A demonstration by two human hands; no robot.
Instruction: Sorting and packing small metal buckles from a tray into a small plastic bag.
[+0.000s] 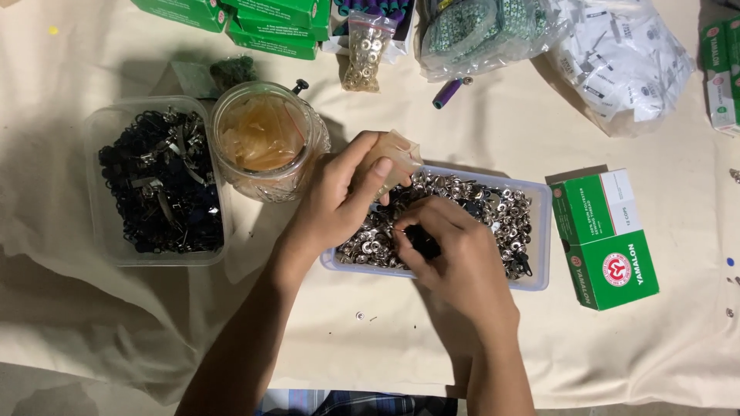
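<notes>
Silver snaps (493, 208) heaped in a clear tray (543, 231) at mid-tabletop, toward the near edge. Left hand (339, 200) above the tray's far left corner, fingers pinched on a small clear bag (402, 154). Right hand (455, 258) down among the snaps, fingers curled on a black piece (422, 243). Glass jar (266, 142) just left; tub (158, 181) of black clips beyond; green box (609, 239) right.
</notes>
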